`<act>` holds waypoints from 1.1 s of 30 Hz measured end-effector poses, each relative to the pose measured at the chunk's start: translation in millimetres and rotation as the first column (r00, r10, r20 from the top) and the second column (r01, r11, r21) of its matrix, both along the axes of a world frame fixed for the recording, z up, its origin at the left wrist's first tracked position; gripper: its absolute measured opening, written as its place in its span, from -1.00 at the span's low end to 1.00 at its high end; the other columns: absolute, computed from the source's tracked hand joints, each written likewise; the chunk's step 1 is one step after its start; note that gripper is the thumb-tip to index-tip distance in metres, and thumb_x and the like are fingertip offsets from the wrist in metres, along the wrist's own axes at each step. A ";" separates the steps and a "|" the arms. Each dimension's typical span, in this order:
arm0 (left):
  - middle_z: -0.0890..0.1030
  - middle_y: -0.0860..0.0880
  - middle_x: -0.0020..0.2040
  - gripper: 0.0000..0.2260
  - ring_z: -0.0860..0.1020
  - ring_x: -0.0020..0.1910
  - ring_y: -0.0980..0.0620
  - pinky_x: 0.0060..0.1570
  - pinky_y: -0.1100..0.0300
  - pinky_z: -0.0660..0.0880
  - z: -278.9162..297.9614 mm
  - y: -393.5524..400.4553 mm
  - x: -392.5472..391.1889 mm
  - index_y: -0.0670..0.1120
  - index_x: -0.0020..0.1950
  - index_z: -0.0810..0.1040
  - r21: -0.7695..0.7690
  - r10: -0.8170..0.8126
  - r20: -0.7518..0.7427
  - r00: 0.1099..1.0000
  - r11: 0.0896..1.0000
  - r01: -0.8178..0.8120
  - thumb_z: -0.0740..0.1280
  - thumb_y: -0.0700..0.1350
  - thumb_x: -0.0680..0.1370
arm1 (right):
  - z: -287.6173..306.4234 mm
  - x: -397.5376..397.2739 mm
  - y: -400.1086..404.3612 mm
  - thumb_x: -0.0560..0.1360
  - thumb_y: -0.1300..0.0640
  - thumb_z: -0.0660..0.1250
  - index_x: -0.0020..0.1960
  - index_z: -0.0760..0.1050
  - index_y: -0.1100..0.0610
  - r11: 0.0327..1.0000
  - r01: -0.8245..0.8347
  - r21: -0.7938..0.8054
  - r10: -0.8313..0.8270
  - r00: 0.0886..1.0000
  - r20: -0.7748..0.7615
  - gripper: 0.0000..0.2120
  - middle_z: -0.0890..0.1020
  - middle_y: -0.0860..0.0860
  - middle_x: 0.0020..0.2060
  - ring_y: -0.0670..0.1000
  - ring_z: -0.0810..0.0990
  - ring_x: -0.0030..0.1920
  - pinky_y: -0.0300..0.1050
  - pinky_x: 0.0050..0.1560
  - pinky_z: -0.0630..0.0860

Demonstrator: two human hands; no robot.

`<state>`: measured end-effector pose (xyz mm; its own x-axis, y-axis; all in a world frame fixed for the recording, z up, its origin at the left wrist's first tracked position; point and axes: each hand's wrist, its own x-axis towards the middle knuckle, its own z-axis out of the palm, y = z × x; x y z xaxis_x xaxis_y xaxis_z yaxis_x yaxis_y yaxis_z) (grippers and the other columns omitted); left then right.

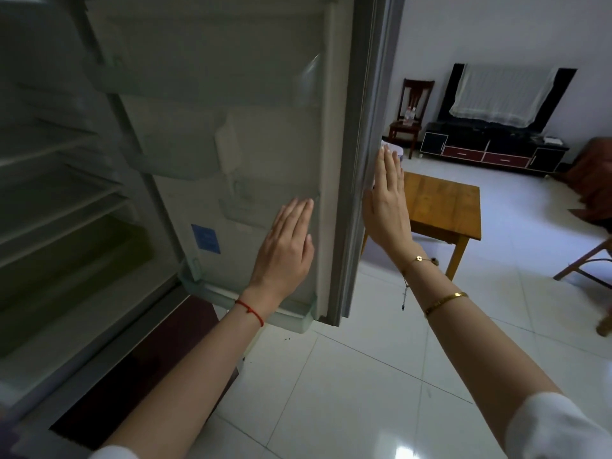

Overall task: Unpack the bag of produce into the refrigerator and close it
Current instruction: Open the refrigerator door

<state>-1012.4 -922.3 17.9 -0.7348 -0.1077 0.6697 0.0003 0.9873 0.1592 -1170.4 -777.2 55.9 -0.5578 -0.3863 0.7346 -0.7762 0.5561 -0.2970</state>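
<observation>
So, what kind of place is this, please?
Most likely a home living room. An open refrigerator door is under the left hand and right hand, and beyond stand a low TV cabinet and a small wooden table.

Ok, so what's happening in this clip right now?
A person stands at an open fridge. The left hand lies flat on the inside of the fridge door, and the right hand is flat against the door's outer edge. The door is wide open, and no bag or produce is clearly in view.
</observation>
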 end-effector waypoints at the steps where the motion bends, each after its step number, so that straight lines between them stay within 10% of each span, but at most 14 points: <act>1: 0.29 -0.16 0.54 -0.52 0.20 0.55 -0.06 0.56 0.06 0.06 0.7 -0.4 -9.2 -0.23 0.56 0.19 0.001 0.007 -0.010 1.000 1.000 -0.007 0.09 -0.15 0.64 | 1.1 -9.0 -1.8 0.62 0.25 0.03 0.58 -0.12 0.26 1.000 -0.004 -0.002 0.004 1.000 0.014 -0.42 -0.06 0.17 0.58 0.10 -0.16 0.58 0.02 0.58 -0.16; 33: 0.39 -0.16 0.49 -0.53 0.30 0.51 -0.07 0.53 -0.01 0.16 9.0 -25.8 -213.5 -0.23 0.52 0.29 -0.066 0.149 0.032 0.988 0.987 -0.147 0.07 -0.12 0.62 | 15.8 -259.4 -89.8 0.44 0.49 0.08 0.58 -0.10 0.22 0.975 -0.220 0.021 0.215 0.968 0.131 -0.23 -0.02 0.13 0.58 0.09 -0.12 0.58 0.12 0.57 -0.04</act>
